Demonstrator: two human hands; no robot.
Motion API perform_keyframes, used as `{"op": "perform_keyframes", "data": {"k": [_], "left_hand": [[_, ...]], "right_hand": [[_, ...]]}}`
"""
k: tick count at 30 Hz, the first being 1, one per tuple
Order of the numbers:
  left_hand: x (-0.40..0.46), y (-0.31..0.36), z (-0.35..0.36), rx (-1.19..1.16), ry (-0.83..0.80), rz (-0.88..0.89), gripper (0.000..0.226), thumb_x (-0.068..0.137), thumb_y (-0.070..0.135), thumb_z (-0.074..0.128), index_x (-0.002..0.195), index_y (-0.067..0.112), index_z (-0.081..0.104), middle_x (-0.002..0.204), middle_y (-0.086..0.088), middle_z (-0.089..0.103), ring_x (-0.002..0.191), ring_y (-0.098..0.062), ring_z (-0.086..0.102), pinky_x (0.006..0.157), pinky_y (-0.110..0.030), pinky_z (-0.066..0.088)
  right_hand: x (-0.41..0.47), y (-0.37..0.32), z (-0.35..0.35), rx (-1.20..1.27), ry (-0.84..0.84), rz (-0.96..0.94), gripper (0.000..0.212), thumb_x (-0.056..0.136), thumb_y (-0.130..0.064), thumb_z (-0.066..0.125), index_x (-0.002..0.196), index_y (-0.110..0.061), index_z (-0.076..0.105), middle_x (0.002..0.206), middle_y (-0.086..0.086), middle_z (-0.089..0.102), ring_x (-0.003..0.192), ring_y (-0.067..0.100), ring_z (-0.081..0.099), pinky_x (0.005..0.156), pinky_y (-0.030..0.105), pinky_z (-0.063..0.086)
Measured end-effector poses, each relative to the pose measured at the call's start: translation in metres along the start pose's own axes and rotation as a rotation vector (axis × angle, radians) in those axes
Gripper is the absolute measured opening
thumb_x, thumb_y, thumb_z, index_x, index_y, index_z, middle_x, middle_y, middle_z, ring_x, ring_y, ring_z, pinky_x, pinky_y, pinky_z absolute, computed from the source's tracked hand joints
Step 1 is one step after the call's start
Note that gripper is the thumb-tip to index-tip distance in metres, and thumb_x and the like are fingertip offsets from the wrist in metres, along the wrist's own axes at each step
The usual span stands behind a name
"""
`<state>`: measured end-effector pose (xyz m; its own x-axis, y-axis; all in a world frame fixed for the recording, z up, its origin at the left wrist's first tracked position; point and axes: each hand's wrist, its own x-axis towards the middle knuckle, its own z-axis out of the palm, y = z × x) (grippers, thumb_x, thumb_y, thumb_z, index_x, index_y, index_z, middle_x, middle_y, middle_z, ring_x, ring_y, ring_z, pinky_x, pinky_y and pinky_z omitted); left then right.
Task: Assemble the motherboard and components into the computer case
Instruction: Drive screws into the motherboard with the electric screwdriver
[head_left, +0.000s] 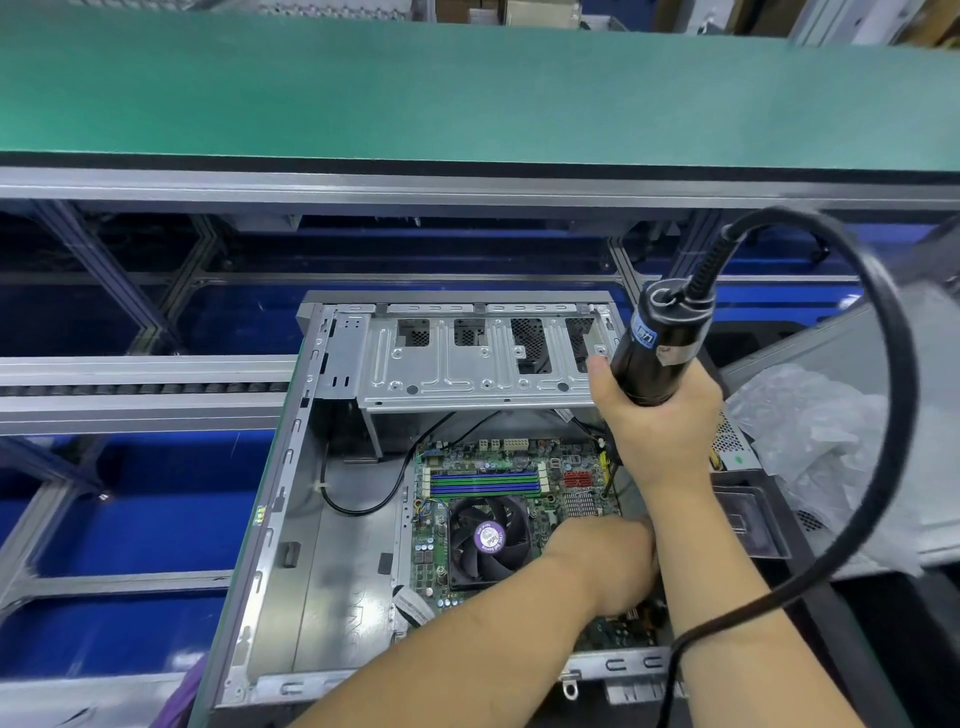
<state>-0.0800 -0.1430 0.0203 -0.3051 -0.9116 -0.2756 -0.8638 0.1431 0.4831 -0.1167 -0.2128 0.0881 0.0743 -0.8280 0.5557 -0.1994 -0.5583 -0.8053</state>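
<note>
Hands: we are counting two; right hand (655, 422) is gripping one electric screwdriver (655, 349).
Left hand (613, 564): is resting on one motherboard (519, 470); grip unclear.
Case (291, 545): one.

1. The right hand (655, 415) is raised above the far right part of the motherboard (498, 519), its fingers and thumb wrapped round the electric screwdriver (657, 345), which it holds roughly upright.
2. The right forearm runs from the lower right up to that hand.
3. The left hand (608, 564) rests low on the motherboard's right side, just beneath the right wrist; its fingers are hidden.
4. The left forearm comes in from below, crossing the motherboard's near edge.
</note>
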Motion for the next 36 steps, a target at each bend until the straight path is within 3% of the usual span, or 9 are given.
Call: {"op": "perform_keyframes", "data": {"k": [4,6,11,18,22,25,27,31,36], "left_hand": [[-0.001,0.000,-0.001,0.011,-0.006,0.023,0.015,0.094,0.007,0.043,0.093,0.005,0.057,0.105,-0.023,0.066,0.093,-0.040,0.063,0.067,-0.040,0.042],[-0.001,0.000,-0.001,-0.001,0.003,0.028,0.012,0.096,0.011,0.039,0.087,0.011,0.047,0.102,-0.023,0.066,0.090,-0.040,0.063,0.066,-0.039,0.042],[0.001,-0.002,0.001,-0.008,0.004,0.018,0.012,0.096,0.011,0.040,0.097,0.008,0.051,0.103,-0.022,0.065,0.091,-0.039,0.063,0.065,-0.040,0.042],[0.004,-0.003,0.003,-0.040,-0.003,0.018,0.008,0.096,0.013,0.040,0.092,0.012,0.047,0.105,-0.023,0.065,0.092,-0.039,0.063,0.068,-0.040,0.043],[0.007,-0.006,0.006,-0.054,0.016,-0.005,0.023,0.100,0.024,0.034,0.104,0.010,0.051,0.106,-0.023,0.065,0.093,-0.040,0.062,0.068,-0.040,0.042],[0.004,-0.006,0.006,-0.122,0.029,-0.057,0.040,0.103,0.038,0.027,0.113,0.009,0.053,0.107,-0.022,0.064,0.094,-0.041,0.060,0.073,-0.043,0.044],[0.004,-0.007,-0.005,-0.276,0.020,-0.136,0.040,0.101,0.039,0.033,0.104,0.008,0.057,0.098,-0.019,0.064,0.087,-0.035,0.061,0.074,-0.038,0.046],[-0.003,-0.035,-0.039,-1.030,0.116,-0.483,0.021,0.098,0.011,0.039,0.092,0.007,0.058,0.075,-0.005,0.052,0.055,-0.014,0.044,0.052,-0.026,0.037],[-0.039,-0.075,-0.058,-1.878,0.363,-0.560,0.026,0.098,-0.010,0.034,0.111,-0.005,0.056,0.092,-0.013,0.059,0.057,-0.009,0.038,0.044,-0.017,0.031]], "right_hand": [[-0.002,0.002,0.002,-0.042,-0.013,0.009,0.044,0.073,-0.047,0.070,0.067,-0.005,0.058,0.061,-0.012,0.057,0.059,-0.004,0.054,0.060,0.008,0.042],[0.001,0.004,-0.002,-0.023,-0.025,0.019,0.038,0.074,-0.046,0.069,0.067,-0.010,0.058,0.062,-0.010,0.059,0.060,-0.003,0.055,0.060,0.009,0.043],[0.003,0.004,-0.004,0.006,-0.015,0.027,0.025,0.076,-0.045,0.070,0.067,-0.028,0.054,0.061,-0.015,0.058,0.059,-0.002,0.057,0.060,0.008,0.043],[0.003,0.003,-0.005,0.025,-0.023,0.010,0.023,0.075,-0.046,0.071,0.069,-0.031,0.054,0.066,-0.025,0.063,0.063,-0.003,0.059,0.062,0.007,0.043],[0.005,-0.002,-0.006,0.050,-0.072,0.013,0.026,0.072,-0.046,0.072,0.070,-0.026,0.056,0.067,-0.025,0.064,0.064,-0.005,0.059,0.063,0.005,0.043],[0.012,-0.016,-0.011,0.052,0.006,-0.028,0.034,0.072,-0.047,0.074,0.069,-0.016,0.059,0.062,-0.023,0.063,0.060,-0.003,0.058,0.061,0.012,0.046],[0.023,-0.029,-0.017,0.084,0.063,-0.046,0.037,0.073,-0.046,0.077,0.066,-0.015,0.059,0.060,-0.017,0.064,0.056,0.004,0.060,0.059,0.025,0.051],[0.037,-0.047,-0.025,0.165,0.089,0.001,0.036,0.076,-0.051,0.080,0.065,-0.022,0.061,0.060,0.003,0.063,0.057,0.035,0.060,0.060,0.049,0.055],[0.017,-0.044,-0.026,0.424,0.143,0.162,0.031,0.081,-0.041,0.078,0.065,-0.023,0.058,0.051,-0.002,0.056,0.043,0.027,0.051,0.052,0.039,0.047]]}}
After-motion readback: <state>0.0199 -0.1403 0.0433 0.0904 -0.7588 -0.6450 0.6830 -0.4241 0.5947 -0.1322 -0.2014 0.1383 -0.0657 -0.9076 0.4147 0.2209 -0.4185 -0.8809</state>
